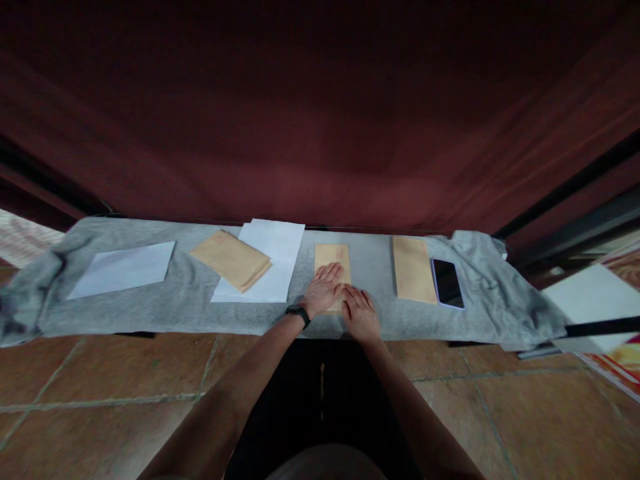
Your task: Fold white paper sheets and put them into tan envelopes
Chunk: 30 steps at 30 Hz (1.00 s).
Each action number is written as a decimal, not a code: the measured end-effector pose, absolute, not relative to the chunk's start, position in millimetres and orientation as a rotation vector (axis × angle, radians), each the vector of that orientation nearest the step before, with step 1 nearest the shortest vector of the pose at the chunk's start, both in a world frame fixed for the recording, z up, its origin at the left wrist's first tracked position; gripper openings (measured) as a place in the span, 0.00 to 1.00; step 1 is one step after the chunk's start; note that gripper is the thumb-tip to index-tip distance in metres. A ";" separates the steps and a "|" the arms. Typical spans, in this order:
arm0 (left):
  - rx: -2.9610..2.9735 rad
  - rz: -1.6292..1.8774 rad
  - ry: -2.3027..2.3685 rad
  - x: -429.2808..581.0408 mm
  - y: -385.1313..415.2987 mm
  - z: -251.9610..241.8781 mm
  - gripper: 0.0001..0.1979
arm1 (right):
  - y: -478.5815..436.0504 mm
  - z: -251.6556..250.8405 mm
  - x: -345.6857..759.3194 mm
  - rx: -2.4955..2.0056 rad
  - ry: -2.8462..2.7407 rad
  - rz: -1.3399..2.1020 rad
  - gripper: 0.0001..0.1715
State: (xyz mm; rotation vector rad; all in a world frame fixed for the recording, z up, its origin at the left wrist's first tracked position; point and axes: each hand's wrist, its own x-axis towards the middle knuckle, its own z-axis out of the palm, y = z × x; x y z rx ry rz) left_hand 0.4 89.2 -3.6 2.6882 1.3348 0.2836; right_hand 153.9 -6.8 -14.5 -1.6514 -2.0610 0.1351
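Observation:
A tan paper envelope (330, 253) with red print at its upper right lies upright in front of me on a grey cloth. My left hand (324, 287), with a dark band at the wrist, rests flat across its middle, fingers stretched out. Beside it, my right hand (361, 312) lies over the envelope's lower right edge with its fingers extended onto the paper. Both palms hide the lower part of the envelope. Neither hand grips anything.
Left of my hands, several tan envelopes (231, 259) lie on white paper sheets (280, 250). Another white sheet (125, 269) is farther left. On the right are a tan envelope stack (414, 270) and a phone (449, 284). The grey cloth (190, 313) covers a narrow table before a dark red panel (320, 153).

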 end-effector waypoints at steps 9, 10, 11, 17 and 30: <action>2.705 0.283 1.317 -2.4 78.7 -2.9 0.29 | -8.5 -13.8 153.8 -1.642 -2.053 0.118 0.25; 2.707 0.283 1.310 -3.1 77.5 -2.6 0.29 | -8.4 -13.6 153.9 -1.638 -2.052 0.118 0.25; 2.708 0.281 1.304 -3.7 76.2 -2.5 0.29 | -8.2 -13.3 154.0 -1.636 -2.051 0.119 0.25; 2.702 0.245 1.276 -7.3 67.7 -2.6 0.29 | -8.2 -11.7 154.0 -1.639 -2.051 0.134 0.25; 2.717 0.204 1.218 -17.8 44.3 -4.6 0.30 | -8.2 -12.4 154.4 -1.644 -2.054 0.138 0.26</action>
